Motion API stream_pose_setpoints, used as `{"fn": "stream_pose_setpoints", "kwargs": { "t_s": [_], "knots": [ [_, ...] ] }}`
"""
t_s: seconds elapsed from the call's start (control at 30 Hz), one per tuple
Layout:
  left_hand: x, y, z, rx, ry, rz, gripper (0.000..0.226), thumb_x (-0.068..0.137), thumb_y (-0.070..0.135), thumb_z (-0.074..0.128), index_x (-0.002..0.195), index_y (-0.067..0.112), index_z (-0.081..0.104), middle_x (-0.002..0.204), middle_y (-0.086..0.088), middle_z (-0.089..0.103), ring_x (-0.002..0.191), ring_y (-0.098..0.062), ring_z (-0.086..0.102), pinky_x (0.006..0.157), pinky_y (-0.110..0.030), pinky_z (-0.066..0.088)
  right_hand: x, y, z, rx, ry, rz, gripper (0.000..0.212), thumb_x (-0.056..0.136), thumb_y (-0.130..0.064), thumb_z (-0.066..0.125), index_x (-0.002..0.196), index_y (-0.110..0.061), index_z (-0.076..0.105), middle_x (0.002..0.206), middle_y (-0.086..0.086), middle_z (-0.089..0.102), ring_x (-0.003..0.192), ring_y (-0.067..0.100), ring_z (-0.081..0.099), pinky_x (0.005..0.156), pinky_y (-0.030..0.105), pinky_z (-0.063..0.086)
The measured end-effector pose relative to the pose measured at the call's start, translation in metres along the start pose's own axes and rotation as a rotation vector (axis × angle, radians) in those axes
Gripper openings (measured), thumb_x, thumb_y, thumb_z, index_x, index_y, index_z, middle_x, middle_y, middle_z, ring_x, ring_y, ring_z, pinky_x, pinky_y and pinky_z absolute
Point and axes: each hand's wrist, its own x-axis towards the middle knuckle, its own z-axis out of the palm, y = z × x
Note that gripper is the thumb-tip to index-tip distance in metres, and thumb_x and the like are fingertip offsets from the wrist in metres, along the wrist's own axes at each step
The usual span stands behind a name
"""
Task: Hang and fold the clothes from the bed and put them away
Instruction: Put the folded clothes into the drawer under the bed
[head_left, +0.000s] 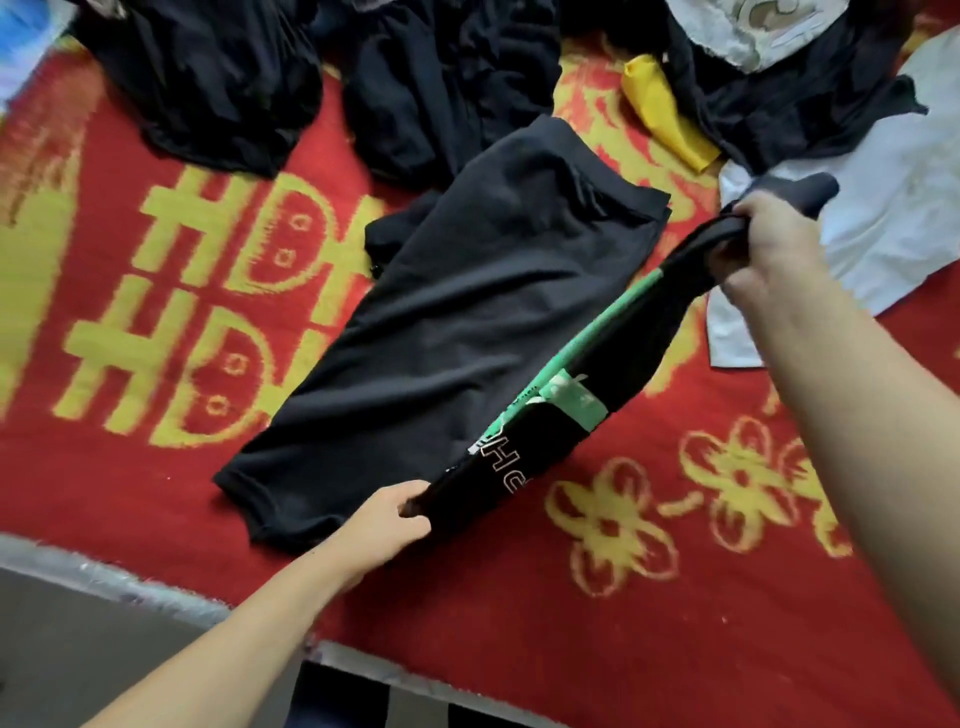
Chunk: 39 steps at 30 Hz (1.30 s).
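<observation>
Two hands pinch one long edge of the black T-shirt (457, 312) on the bed (727, 597): left hand (387, 519) at the near hem end, right hand (763, 244) at the far end, the rest lying leftward.

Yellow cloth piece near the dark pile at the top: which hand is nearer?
Right. The right hand, gripping the black green-printed shirt, sits just below and right of the yellow cloth piece; the left hand holds the shirt's near end, far below it.

I can't read the shirt's lettering (501, 470), half folded under; the dark pile (208, 67) runs off the top edge.
</observation>
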Motion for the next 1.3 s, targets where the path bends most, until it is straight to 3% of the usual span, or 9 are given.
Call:
{"fn": "stream_pose_setpoints", "kwargs": {
  "t_s": [0.17, 0.3, 0.53, 0.67, 0.8, 0.97, 1.13, 1.23, 1.3],
  "knots": [
    [0.010, -0.022, -0.020, -0.292, 0.149, -0.187, 0.035, 0.085, -0.011, 0.048, 0.108, 0.011, 0.062, 0.092, -0.008, 0.072, 0.072, -0.011, 0.066, 0.059, -0.017, 0.048, -0.013, 0.056, 0.104, -0.248, -0.318, 0.042, 0.057, 0.094, -0.016, 0.054, 0.144, -0.015, 0.029, 0.122, 0.007, 0.055, 0.095, 0.016, 0.058, 0.085, 0.036, 0.053],
    [0.006, -0.030, -0.038, 0.092, 0.431, -0.163, 0.036, 0.090, 0.005, 0.056, 0.125, 0.015, 0.054, 0.101, -0.002, 0.062, 0.080, -0.014, 0.059, 0.078, -0.032, 0.050, -0.065, 0.144, 0.091, -1.103, -0.592, -0.327, 0.065, 0.092, -0.015, 0.050, 0.150, -0.011, 0.021, 0.145, 0.010, 0.044, 0.124, 0.021, 0.048, 0.107, 0.032, 0.034],
    [-0.001, -0.010, -0.148, 0.984, 0.471, 0.131, 0.065, 0.084, 0.004, 0.056, 0.144, 0.009, 0.035, 0.138, -0.011, 0.044, 0.125, -0.030, 0.043, 0.104, -0.041, 0.036, -0.209, 0.297, -0.058, -1.933, -1.166, -0.685, 0.092, 0.087, -0.016, 0.049, 0.150, -0.012, -0.017, 0.157, 0.019, -0.021, 0.141, 0.032, -0.030, 0.108, 0.051, -0.022],
    [0.018, -0.007, -0.187, 0.754, 0.041, -0.138, 0.071, 0.088, 0.020, 0.062, 0.148, 0.022, 0.023, 0.139, -0.006, 0.047, 0.120, -0.022, 0.051, 0.098, -0.031, 0.041, -0.201, 0.321, -0.041, -2.044, -0.969, -0.818, 0.088, 0.092, -0.008, 0.042, 0.140, -0.016, -0.031, 0.156, 0.017, -0.022, 0.132, 0.028, -0.038, 0.100, 0.058, -0.027],
    [0.027, -0.006, -0.189, 0.559, 0.070, -0.151, 0.052, 0.086, 0.022, 0.067, 0.131, 0.019, 0.041, 0.117, -0.005, 0.063, 0.106, -0.020, 0.060, 0.093, -0.034, 0.046, -0.181, 0.318, -0.009, -2.071, -0.908, -0.871, 0.070, 0.098, -0.010, 0.033, 0.152, -0.013, -0.011, 0.160, 0.018, -0.006, 0.148, 0.031, -0.007, 0.112, 0.056, -0.013],
    [-0.012, -0.009, -0.170, 0.422, -0.075, -0.165, 0.059, 0.090, 0.015, 0.064, 0.141, 0.017, 0.034, 0.137, 0.002, 0.050, 0.116, -0.008, 0.051, 0.095, -0.018, 0.040, -0.182, 0.284, -0.042, -2.078, -1.027, -0.902, 0.058, 0.100, -0.010, 0.025, 0.153, -0.008, 0.003, 0.159, 0.018, 0.013, 0.147, 0.030, 0.013, 0.119, 0.046, 0.004],
    [-0.068, -0.031, -0.093, 0.484, -0.367, -0.226, 0.080, 0.087, 0.014, 0.065, 0.151, 0.014, 0.017, 0.140, 0.006, 0.044, 0.121, -0.002, 0.047, 0.099, -0.013, 0.036, -0.205, 0.239, -0.137, -1.977, -1.281, -1.035, 0.051, 0.072, -0.015, 0.041, 0.113, -0.019, 0.072, 0.110, 0.004, 0.072, 0.101, 0.016, 0.069, 0.082, 0.038, 0.056],
    [-0.089, -0.050, -0.045, 0.375, -0.374, -0.415, 0.058, 0.086, 0.012, 0.068, 0.136, 0.007, 0.037, 0.096, 0.003, 0.061, 0.077, 0.003, 0.062, 0.067, -0.012, 0.048, -0.216, 0.240, -0.179, -2.126, -1.424, -0.718, 0.069, 0.070, -0.018, 0.069, 0.137, -0.024, 0.054, 0.140, 0.006, 0.054, 0.129, 0.016, 0.050, 0.108, 0.045, 0.036],
    [-0.096, -0.053, -0.030, 0.175, -0.315, -0.571, 0.044, 0.086, 0.005, 0.066, 0.124, 0.012, 0.047, 0.098, -0.004, 0.066, 0.080, -0.014, 0.067, 0.066, -0.027, 0.057, -0.217, 0.254, -0.196, -2.119, -1.493, -0.469, 0.075, 0.089, -0.006, 0.046, 0.154, -0.029, 0.016, 0.161, 0.004, 0.013, 0.149, 0.017, 0.011, 0.118, 0.044, -0.003]
  ]
}}
